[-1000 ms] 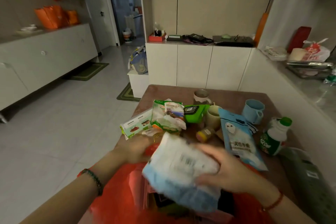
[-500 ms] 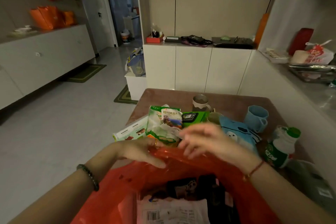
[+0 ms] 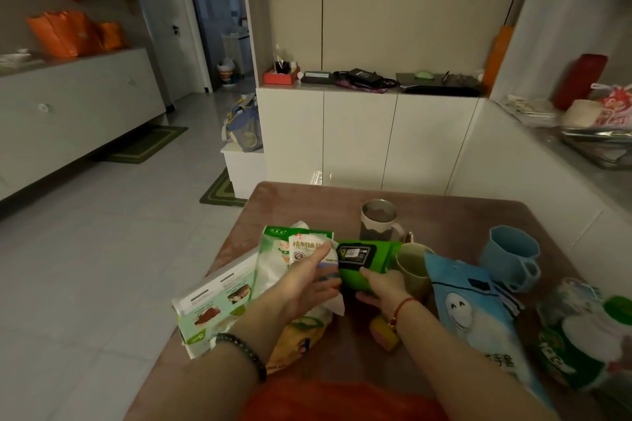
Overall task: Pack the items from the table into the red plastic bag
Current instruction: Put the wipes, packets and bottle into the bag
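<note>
The red plastic bag (image 3: 342, 400) lies at the table's near edge, between my forearms. My right hand (image 3: 381, 289) grips the near end of a green package (image 3: 362, 260) with a black label; its thumb is on top. My left hand (image 3: 307, 278) rests with straight fingers on a white salt bag (image 3: 302, 246), beside the green package. Under the salt bag lie a white-and-green bag (image 3: 273, 260) and a white box with food pictures (image 3: 212, 304). A blue pack with a ghost face (image 3: 478, 321) and a green-capped white bottle (image 3: 581, 345) lie to the right.
A grey mug (image 3: 378, 219), an olive cup (image 3: 413, 267) and a blue mug (image 3: 513, 256) stand behind the packs on the brown table (image 3: 444, 215). A small yellow item (image 3: 383, 333) lies under my right wrist. White cabinets stand beyond the table; tiled floor is to the left.
The blue-and-white packet went into the red bag. Both hands then left the bag's rim and reached forward, the right onto the green package, the left onto the salt bag.
</note>
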A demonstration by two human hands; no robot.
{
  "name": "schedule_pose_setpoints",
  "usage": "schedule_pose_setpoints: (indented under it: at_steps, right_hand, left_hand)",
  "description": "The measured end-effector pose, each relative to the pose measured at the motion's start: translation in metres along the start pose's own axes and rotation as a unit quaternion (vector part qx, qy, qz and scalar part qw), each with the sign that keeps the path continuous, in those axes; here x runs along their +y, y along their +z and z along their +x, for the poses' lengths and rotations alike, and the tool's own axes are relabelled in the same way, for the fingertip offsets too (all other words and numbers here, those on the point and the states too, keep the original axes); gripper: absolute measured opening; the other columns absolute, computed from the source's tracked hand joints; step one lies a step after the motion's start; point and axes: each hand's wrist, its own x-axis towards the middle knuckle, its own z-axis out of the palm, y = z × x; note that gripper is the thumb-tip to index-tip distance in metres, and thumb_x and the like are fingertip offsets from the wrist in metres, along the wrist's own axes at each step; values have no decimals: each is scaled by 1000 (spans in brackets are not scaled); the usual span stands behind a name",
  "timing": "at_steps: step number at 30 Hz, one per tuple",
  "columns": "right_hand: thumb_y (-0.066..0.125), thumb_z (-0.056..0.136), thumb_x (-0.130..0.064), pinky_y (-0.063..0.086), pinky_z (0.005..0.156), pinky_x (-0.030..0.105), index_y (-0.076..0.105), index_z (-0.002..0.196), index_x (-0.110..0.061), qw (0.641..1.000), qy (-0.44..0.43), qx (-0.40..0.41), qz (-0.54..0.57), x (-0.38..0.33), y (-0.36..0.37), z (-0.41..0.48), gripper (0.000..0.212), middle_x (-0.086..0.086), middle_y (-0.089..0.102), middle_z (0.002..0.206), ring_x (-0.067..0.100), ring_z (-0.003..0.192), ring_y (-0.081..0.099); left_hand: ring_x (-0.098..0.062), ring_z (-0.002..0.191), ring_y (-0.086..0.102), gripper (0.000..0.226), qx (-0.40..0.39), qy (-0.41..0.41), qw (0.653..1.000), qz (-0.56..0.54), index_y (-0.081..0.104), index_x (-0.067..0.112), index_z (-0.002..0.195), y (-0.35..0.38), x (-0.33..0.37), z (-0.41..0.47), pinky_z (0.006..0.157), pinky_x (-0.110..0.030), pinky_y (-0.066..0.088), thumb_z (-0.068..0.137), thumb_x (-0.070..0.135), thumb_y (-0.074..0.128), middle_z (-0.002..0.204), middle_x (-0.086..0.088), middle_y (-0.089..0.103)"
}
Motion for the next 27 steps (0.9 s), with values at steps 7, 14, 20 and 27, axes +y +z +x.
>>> schedule_pose_setpoints:
  at_steps: [7, 14, 20, 27]
  right_hand:
    - [58, 85, 1, 54, 70, 36, 48, 124, 5, 989, -52, 44, 129, 9, -26, -30, 40, 25, 51, 128, 40, 108, 56]
    - [58, 86, -4, 57, 63, 27, 52, 120, -3, 964, -166, -27, 204, 24, -57, -97, 34, 15, 62, 113, 20, 79, 64]
    - [82, 61, -13, 54, 64, 16, 61, 101, -24, 951, -255, -166, 51, 27, -88, -161, 46, -11, 75, 89, 9, 90, 69]
    - [92, 28, -45, 58, 65, 36, 65, 110, -27, 921, -191, -333, 66, 8, -122, -229, 88, 4, 72, 108, 22, 95, 70]
  left_hand:
    - [-38, 135, 34, 76, 17, -48, 994, -93, 27, -2, 141, 26, -11, 1, 111, -39, 31, 88, 46, 52, 145, -29, 33]
    - [-25, 89, 65, 55, -34, -30, 994, -101, 61, 6, 96, 53, -14, -16, 83, -37, 51, 88, 57, 40, 87, -12, 72]
    - [-14, 73, 73, 36, -65, 89, 988, -105, 65, 14, 106, 60, -12, -55, 69, -31, 58, 87, 43, 52, 82, -3, 77]
    - [-18, 94, 69, 69, -104, 166, 980, 25, 50, 18, 126, 56, -15, -133, 78, -35, 59, 65, 44, 66, 109, -3, 71]
